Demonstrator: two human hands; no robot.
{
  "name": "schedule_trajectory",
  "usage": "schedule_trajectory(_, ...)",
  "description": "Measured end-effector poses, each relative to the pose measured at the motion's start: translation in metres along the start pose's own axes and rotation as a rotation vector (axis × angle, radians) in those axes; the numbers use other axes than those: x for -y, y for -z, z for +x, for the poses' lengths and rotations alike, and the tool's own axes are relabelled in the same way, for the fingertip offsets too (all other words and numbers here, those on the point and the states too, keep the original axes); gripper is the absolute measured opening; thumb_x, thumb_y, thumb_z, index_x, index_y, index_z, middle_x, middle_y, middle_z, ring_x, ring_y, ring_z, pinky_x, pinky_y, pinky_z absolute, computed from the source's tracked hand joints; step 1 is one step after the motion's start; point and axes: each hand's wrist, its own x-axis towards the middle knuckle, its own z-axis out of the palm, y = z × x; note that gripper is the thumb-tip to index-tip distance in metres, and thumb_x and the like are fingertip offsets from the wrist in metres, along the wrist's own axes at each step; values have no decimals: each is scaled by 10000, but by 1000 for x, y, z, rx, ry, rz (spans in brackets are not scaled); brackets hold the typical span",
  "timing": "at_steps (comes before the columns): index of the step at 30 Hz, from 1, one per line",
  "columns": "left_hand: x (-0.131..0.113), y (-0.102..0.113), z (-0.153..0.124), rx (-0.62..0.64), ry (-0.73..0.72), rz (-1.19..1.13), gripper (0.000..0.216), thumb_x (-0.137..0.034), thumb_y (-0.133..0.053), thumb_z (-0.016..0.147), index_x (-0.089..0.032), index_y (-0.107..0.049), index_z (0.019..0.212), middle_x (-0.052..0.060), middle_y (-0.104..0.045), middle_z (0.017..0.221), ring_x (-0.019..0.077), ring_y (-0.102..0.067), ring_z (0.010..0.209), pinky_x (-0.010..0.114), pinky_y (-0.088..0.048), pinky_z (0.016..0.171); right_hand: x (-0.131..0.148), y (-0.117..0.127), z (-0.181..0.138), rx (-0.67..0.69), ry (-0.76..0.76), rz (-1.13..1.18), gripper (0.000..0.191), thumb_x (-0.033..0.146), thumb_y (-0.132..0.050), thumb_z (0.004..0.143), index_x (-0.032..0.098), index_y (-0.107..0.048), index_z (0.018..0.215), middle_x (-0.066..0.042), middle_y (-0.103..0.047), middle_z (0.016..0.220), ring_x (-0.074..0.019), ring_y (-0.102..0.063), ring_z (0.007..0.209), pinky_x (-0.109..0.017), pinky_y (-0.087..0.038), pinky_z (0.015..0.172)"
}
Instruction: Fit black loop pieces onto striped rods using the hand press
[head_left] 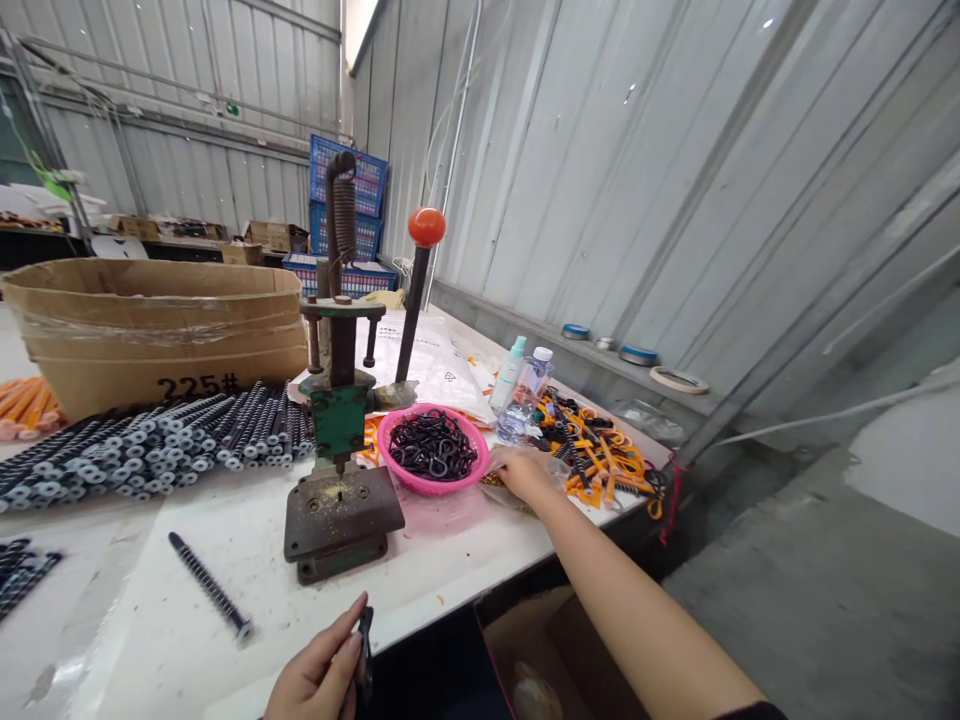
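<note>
My left hand (319, 672) is at the table's near edge, fingers pinched on a small black hook piece (365, 640). My right hand (523, 472) reaches forward and rests beside a pink bowl (390, 430) of black hooks, its fingers in a clear bag of small parts, curled so I cannot see what they hold. A green hand press (341, 420) with a red-knobbed lever (426, 227) stands on a rusty base (341, 512) between my hands. One black coiled spring rod (210, 585) lies loose on the white table (172, 640).
A row of several black spring rods (150, 440) lies left of the press, before a cardboard box (157, 330). Orange and black parts (600, 455) pile at the right, behind two bottles (521, 390). A corrugated metal wall runs along the right; blue crates (349, 215) stand behind.
</note>
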Motion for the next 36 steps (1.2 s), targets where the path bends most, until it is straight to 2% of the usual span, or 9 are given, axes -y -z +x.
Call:
schedule_trajectory(4,-2,-4,0,26,-1,0,511,-489,-543,575,-164,-600,965,-106,-250,268,70,-285,255,193,-251,314,-1,18,-12,-10,4,78,125,236,-509,713,130,-560,672,-9,-582,697,-115,-533,694,-314,-416,695)
schedule_trajectory(9,-7,-6,2,56,12,3,478,-453,-552,575,-171,-609,957,-94,-319,301,69,-308,258,201,-260,331,9,29,-42,-129,31,304,83,187,-493,619,149,-525,552,-11,-557,560,-159,-532,598,-292,-418,587)
schedule_trajectory(14,-15,-5,6,158,61,55,511,-395,-553,595,-139,-558,1037,-93,-364,337,55,-314,262,200,-278,352,57,19,-105,-57,199,599,109,199,-507,623,151,-526,718,-7,-585,640,-126,-560,623,-252,-459,609)
schedule_trajectory(18,-13,-8,9,169,26,75,475,-350,-513,647,-136,-528,1071,-98,-351,358,50,-322,270,188,-267,343,104,10,-161,57,384,925,70,222,-533,649,163,-565,672,-27,-614,678,-126,-572,667,-249,-468,642)
schedule_trajectory(21,-9,-10,8,171,9,85,449,-334,-503,659,-150,-529,1068,-88,-377,400,46,-321,269,184,-252,320,127,5,-184,4,418,1075,37,170,-562,634,174,-566,670,-21,-611,668,-123,-566,646,-247,-464,625)
schedule_trajectory(26,-7,-6,4,132,-64,149,350,-298,-489,680,-201,-579,1004,-38,-504,489,66,-384,325,198,-319,349,141,-1,-189,-149,489,1017,167,70,-622,538,167,-487,528,16,-507,611,-109,-514,605,-226,-421,574)
schedule_trajectory(28,-6,-5,4,96,-174,191,297,-272,-505,675,-228,-610,949,3,-592,595,113,-502,475,226,-407,479,141,-2,-188,-103,461,968,202,51,-629,521,163,-461,505,25,-479,598,-104,-494,587,-224,-400,561)
schedule_trajectory(31,-5,-3,3,75,-314,263,281,-246,-503,682,-250,-612,941,34,-643,766,166,-556,711,262,-425,670,141,-1,-187,0,409,930,236,44,-627,515,161,-424,483,29,-460,589,-106,-476,587,-232,-377,574)
schedule_trajectory(36,-2,-2,2,81,-458,501,325,-226,-397,746,-238,-546,1036,29,-622,733,149,-558,680,264,-452,640,142,1,-189,104,335,970,246,47,-611,524,162,-403,463,38,-442,581,-99,-455,590,-227,-354,594)
